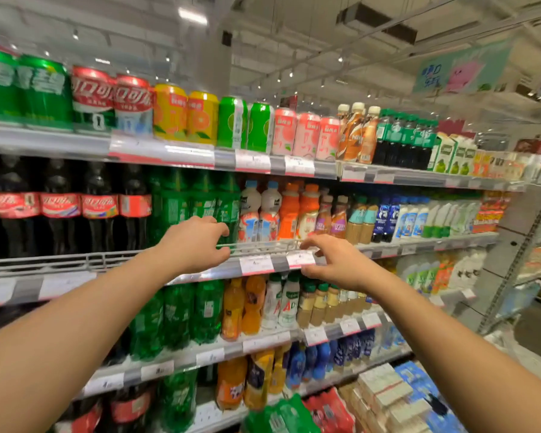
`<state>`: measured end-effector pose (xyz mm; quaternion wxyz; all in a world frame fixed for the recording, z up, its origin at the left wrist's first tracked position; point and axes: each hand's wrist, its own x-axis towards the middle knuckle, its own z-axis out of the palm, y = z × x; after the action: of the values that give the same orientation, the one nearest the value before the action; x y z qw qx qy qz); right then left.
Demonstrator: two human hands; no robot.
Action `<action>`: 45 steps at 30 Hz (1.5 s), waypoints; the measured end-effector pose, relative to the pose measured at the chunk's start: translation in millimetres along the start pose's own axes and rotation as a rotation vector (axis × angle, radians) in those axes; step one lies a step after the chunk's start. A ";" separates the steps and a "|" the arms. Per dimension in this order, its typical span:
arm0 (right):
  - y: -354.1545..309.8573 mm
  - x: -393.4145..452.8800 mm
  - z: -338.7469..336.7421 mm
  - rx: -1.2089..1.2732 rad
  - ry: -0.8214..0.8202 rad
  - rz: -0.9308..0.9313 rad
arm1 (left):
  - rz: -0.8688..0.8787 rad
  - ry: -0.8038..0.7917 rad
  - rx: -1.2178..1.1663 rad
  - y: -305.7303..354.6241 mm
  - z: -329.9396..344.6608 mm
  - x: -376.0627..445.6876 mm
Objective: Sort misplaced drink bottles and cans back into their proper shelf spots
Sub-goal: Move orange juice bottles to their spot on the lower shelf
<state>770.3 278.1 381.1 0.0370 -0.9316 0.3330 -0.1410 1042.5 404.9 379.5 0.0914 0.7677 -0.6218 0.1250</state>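
Observation:
Both my arms reach toward the second shelf of a drinks aisle. My left hand (197, 243) hovers at the wire front rail (256, 245), fingers curled near a green soda bottle (227, 207), holding nothing that I can see. My right hand (338, 264) is spread open at the rail, thumb and fingers around a white price tag (300, 259). Behind the rail stand white milk-drink bottles (260, 210) and orange juice bottles (297, 210). Cans fill the top shelf: green (28, 89), red cola (113, 101), yellow orange-soda (185, 114), green lime (244, 125), pink (303, 135).
Dark cola bottles (60, 207) fill the left of the second shelf. Lower shelves hold green soda (175, 314), orange drinks (241, 307) and blue bottles (313, 360). Boxed cartons (384, 392) sit stacked at the bottom right. The aisle floor opens to the right.

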 end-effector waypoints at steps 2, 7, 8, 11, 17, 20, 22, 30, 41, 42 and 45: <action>1.6 -6.6 7.3 0.023 -0.065 0.013 | 0.002 -0.045 -0.006 -2.0 13.3 -10.9; 14.4 -16.8 35.2 0.102 -0.226 0.054 | -0.003 -0.144 -0.047 0.3 49.6 -27.6; 18.6 -17.4 43.2 0.116 -0.256 0.055 | -0.003 -0.171 -0.054 1.6 57.4 -29.1; 35.5 -16.1 71.7 0.164 -0.354 0.060 | -0.006 -0.223 -0.055 6.0 76.7 -28.0; 86.0 2.4 140.2 0.260 -0.465 0.043 | -0.061 -0.105 0.011 20.9 101.8 0.8; 105.5 22.5 169.7 0.296 -0.461 0.004 | -0.130 -0.021 0.115 27.0 118.7 16.9; 112.0 38.7 183.9 0.328 -0.430 -0.015 | -0.165 0.007 0.165 30.5 131.5 22.5; 84.9 98.8 223.2 0.440 -0.269 -0.236 | -0.250 -0.046 0.210 26.5 173.7 11.0; 32.4 153.1 246.4 0.133 -0.291 -0.169 | -0.286 -0.006 0.209 24.3 193.5 8.6; 30.1 153.4 248.1 0.124 -0.304 -0.164 | -0.289 -0.004 0.204 24.3 194.6 8.4; 26.5 148.2 258.1 0.131 -0.289 -0.124 | -0.290 0.005 0.191 24.5 195.3 7.8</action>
<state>937.8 157.7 164.9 0.1365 -0.9565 0.2562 -0.0290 1035.4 334.8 195.5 0.0367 0.8541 -0.4897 0.1712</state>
